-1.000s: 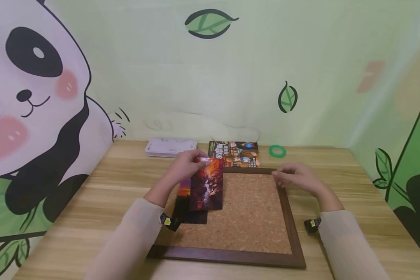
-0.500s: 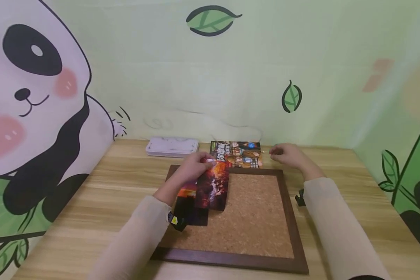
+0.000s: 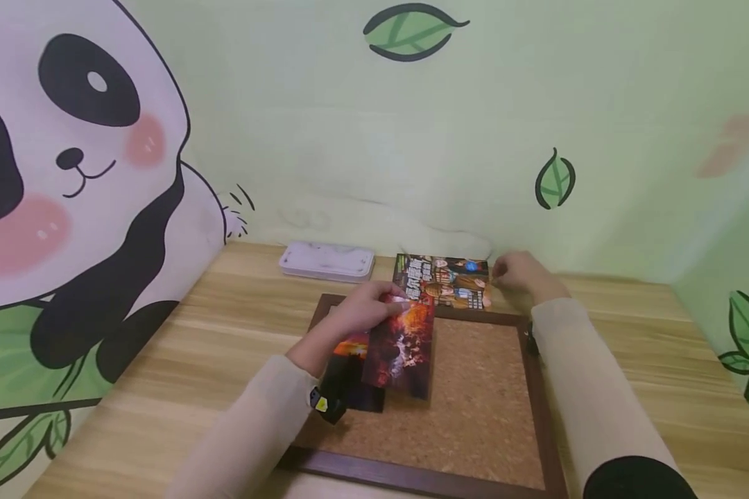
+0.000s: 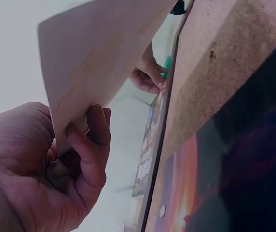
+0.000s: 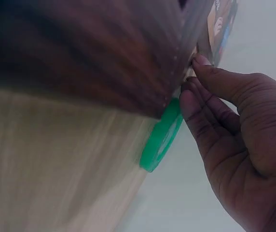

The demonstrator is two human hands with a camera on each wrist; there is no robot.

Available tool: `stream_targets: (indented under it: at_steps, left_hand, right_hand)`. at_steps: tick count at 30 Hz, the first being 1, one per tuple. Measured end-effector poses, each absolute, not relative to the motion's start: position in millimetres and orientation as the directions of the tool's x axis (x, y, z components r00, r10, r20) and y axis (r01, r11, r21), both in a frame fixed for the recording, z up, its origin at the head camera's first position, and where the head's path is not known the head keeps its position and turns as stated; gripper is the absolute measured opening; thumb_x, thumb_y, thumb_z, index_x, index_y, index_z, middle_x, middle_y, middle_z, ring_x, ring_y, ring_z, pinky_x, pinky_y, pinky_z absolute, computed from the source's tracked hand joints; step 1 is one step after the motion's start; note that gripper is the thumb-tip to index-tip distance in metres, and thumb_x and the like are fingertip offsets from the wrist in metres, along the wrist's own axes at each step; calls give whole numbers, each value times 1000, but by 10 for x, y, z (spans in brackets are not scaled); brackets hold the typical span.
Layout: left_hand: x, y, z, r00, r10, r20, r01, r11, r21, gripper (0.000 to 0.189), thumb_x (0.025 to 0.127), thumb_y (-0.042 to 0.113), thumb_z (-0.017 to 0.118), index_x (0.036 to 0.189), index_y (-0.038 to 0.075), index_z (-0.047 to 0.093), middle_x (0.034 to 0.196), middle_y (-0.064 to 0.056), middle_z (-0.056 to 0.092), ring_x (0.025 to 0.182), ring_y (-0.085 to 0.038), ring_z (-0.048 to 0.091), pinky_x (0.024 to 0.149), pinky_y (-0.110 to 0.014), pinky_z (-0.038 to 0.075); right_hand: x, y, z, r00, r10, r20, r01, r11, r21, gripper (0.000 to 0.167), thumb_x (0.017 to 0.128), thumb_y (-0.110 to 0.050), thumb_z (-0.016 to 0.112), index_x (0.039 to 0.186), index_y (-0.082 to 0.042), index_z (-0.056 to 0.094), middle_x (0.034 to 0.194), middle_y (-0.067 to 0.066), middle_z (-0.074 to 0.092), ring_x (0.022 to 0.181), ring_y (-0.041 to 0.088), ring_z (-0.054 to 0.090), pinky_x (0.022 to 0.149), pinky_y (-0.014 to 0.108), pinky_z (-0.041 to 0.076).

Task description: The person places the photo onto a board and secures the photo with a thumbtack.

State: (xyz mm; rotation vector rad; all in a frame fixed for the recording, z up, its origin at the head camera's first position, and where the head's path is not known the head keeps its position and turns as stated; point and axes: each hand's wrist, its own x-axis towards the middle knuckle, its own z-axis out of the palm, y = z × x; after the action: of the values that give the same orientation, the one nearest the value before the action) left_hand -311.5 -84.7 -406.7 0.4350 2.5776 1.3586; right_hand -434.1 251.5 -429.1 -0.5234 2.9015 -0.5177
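My left hand [image 3: 363,310] pinches the top of a glossy photo card [image 3: 406,350] printed with a fiery orange-red scene; its pale back faces the left wrist view. Beneath it, a dark sunset photo [image 3: 366,400] lies on the left of a brown-framed cork board [image 3: 483,395], with a small round silvery spot [image 4: 162,210] near its edge. Beyond the frame is a printed comic-style sheet [image 3: 446,281]. My right hand [image 3: 524,274] has its thumb and fingertips at the sheet's right edge, with a slight gap between them in the right wrist view.
A green tape ring [image 5: 159,140] lies by the frame's corner, hidden behind my right hand in the head view. At the back left sits a flat white case [image 3: 326,261]. A wall [image 3: 462,152] with panda and leaf drawings rises behind the wooden table [image 3: 225,312].
My right hand has left the frame's far right corner and moved back and left to the printed sheet. My left hand still holds the fiery card, which has shifted slightly right over the board.
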Motion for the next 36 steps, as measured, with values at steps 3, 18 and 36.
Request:
stream_targets:
  at_steps: [3, 18, 36]
  left_hand:
    - [-3103, -831, -4096, -927, 374, -36, 183, 534, 826, 18, 96, 24, 69, 103, 7, 71, 82, -4, 58, 69, -15, 51, 59, -29, 44]
    - [-3145, -579, -4208, -909, 407, -92, 136, 497, 857, 23, 100, 17, 61, 119, 6, 66, 93, -9, 59, 79, -19, 55, 66, -30, 46]
    - [-3109, -431, -4417, -878, 468, -98, 284, 676, 680, 20, 93, 16, 71, 113, 12, 67, 101, -5, 67, 86, -20, 63, 75, -36, 53]
  right_hand:
    - [-4379, 2523, -4296, -930, -356, -97, -303, 886, -351, 8, 90, -10, 70, 87, -3, 70, 87, 10, 68, 89, 30, 59, 86, 48, 47]
    - [-4181, 2555, -4091, -926, -375, 41, -338, 777, -532, 12, 97, -13, 66, 94, -1, 67, 90, 12, 72, 83, 26, 66, 72, 38, 53]
    - [-3774, 2359, -4065, -882, -469, 52, -420, 731, -537, 14, 101, -11, 60, 102, 1, 68, 90, 17, 69, 74, 23, 63, 64, 34, 53]
